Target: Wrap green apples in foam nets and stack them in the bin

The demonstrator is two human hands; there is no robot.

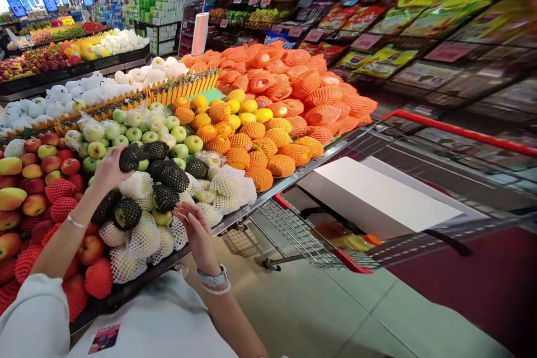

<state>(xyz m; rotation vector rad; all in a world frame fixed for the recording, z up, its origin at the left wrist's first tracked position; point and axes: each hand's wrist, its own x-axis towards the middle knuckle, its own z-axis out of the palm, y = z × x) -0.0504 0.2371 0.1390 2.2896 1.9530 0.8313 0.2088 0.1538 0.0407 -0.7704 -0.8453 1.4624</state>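
Note:
My left hand (109,170) grips a round fruit in a black foam net (132,158) and holds it over the fruit display; the fruit's kind is hidden by the net. My right hand (197,229) is held open over the front of the display, fingers apart, with nothing in it. Beside it lie black-netted fruits (165,197) and fruits in white foam nets (165,243). Green apples (134,134) fill the area behind my left hand. Red apples (50,163), some in red nets, are heaped to the left.
Mangoes in orange nets (254,142) and larger orange-netted fruits (285,78) are piled to the right. A shopping cart (293,229) carrying a white box (377,190) stands beside the display. A plastic bag roll (200,33) rises at the back. Shelves of packaged goods (386,61) line the right.

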